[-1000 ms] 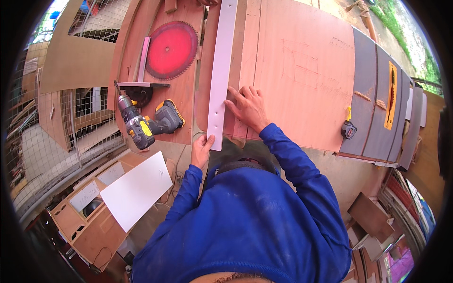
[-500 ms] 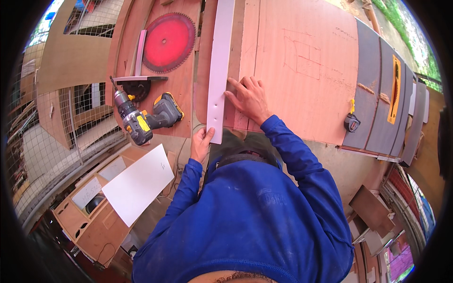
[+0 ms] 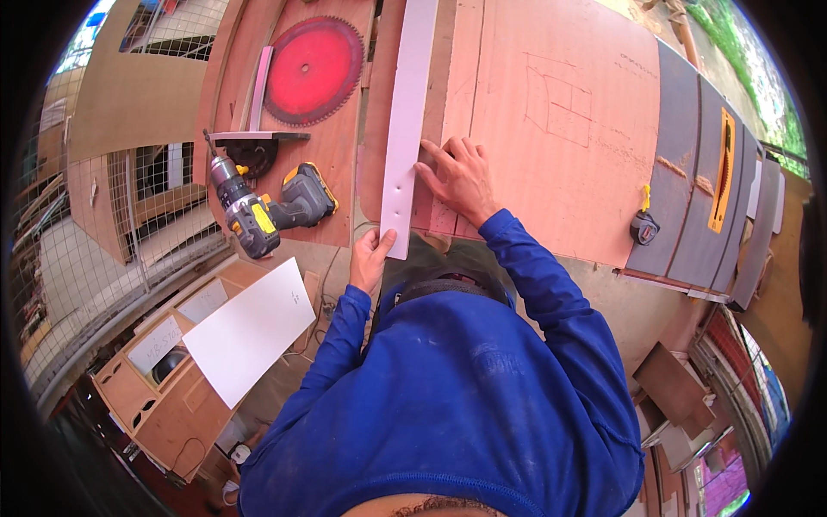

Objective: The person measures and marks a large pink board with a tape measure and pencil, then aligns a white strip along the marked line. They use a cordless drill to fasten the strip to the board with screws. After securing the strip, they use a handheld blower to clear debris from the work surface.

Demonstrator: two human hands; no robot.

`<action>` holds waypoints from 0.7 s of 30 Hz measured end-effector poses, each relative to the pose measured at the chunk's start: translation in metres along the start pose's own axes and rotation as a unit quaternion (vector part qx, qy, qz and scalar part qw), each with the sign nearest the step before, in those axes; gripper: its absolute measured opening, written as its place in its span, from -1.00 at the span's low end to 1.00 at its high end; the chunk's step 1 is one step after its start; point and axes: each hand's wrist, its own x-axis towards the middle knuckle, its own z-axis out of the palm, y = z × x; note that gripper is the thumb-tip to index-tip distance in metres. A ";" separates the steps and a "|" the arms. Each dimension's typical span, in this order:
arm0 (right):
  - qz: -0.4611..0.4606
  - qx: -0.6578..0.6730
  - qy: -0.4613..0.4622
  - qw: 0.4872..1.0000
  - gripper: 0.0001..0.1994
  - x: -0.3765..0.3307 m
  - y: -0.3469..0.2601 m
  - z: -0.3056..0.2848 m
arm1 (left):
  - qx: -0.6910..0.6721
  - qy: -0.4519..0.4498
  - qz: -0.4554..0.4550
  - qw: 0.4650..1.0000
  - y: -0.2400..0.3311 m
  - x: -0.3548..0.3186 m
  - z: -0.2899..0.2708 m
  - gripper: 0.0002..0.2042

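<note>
A long, narrow white board strip (image 3: pixel 410 121) runs away from me over the wooden worktop, its near end sticking out past the edge. Two small holes or dents show near that end. My left hand (image 3: pixel 369 261) pinches the strip's near left corner, thumb on top and the other fingers mostly hidden below. On the strip's other side my right hand (image 3: pixel 465 181) rests over the worktop with its fingers apart and slightly bent. The thumb and index fingertips are at the strip's right edge, and nothing is held in that hand.
Left of the strip lie a cordless drill (image 3: pixel 267 205) with a bit fitted and a red circular saw blade (image 3: pixel 314 71). At the right are a tape measure (image 3: pixel 643 228) and a grey saw table with a yellow blade insert (image 3: pixel 722 172). A white panel (image 3: pixel 250 332) lies lower left.
The whole view has shifted slightly to the right. Both hands keep nearly the same places along the white board strip.
</note>
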 end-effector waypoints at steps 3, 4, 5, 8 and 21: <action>-0.001 -0.002 0.000 1.000 -0.62 0.000 0.000 0.000 | -0.005 0.002 0.005 1.000 0.000 0.000 0.001 -0.59; -0.001 -0.002 0.000 1.000 -0.62 0.000 0.000 0.000 | -0.008 0.003 0.007 1.000 -0.001 0.000 0.002 -0.60; 0.001 0.000 0.000 1.000 -0.62 -0.001 0.000 0.000 | -0.005 0.003 0.008 1.000 -0.001 0.000 0.002 -0.60; -0.001 -0.003 -0.002 1.000 -0.62 -0.001 0.000 0.000 | 0.002 0.003 0.010 1.000 -0.003 0.001 0.001 -0.61; -0.001 -0.007 -0.007 1.000 -0.60 -0.001 -0.002 -0.002 | 0.007 -0.007 -0.003 1.000 -0.002 0.001 -0.001 -0.56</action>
